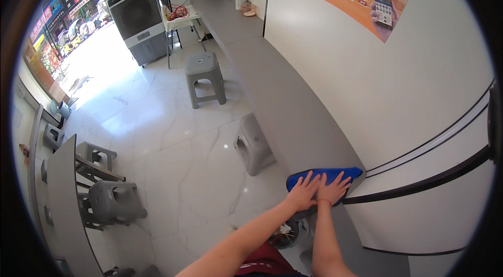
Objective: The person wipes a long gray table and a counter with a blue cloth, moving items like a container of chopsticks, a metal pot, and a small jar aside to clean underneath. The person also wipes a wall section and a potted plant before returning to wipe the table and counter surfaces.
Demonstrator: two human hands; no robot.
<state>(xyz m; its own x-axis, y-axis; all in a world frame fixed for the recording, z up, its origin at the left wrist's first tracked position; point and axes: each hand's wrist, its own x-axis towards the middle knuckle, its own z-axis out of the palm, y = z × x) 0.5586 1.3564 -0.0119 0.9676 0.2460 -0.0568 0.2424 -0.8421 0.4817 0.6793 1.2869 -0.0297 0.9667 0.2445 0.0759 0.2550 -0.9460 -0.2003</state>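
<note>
A blue cleaning cloth with a dark edge lies spread across the narrow grey wall counter. Both of my hands press flat on it, side by side. My left hand covers its nearer left part, fingers spread. Beside it my right hand, with a thin red band at the wrist, rests toward the wall, its fingers also spread. Neither hand grips the cloth; part of it is hidden beneath the palms.
Grey plastic stools stand along the counter, one partly under it. Below my arms is a waste bin with litter. A grey table with several stools is at left. An air cooler and a container of utensils are farther off.
</note>
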